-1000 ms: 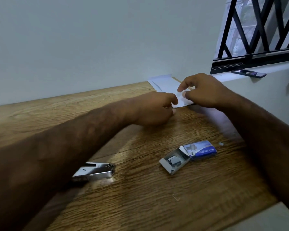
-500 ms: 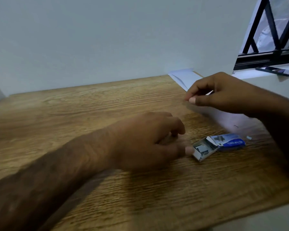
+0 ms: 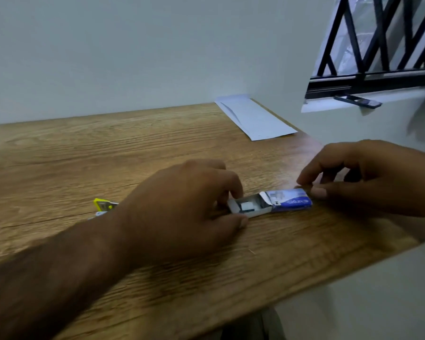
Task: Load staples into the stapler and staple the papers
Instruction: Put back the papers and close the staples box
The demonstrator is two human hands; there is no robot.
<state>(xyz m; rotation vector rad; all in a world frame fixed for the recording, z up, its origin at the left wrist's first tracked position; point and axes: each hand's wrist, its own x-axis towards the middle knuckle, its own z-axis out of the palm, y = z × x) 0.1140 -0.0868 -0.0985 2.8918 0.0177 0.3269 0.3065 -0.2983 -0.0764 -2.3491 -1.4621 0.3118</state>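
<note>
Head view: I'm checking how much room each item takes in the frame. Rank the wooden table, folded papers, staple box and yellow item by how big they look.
1. wooden table
2. folded papers
3. staple box, though nearer the camera
4. yellow item, largely hidden behind the left wrist, so unsure

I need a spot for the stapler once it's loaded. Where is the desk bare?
Bare: the wooden desk left of the folded white papers. Crowded: both the left hand and right hand hold the blue staple box.
</note>
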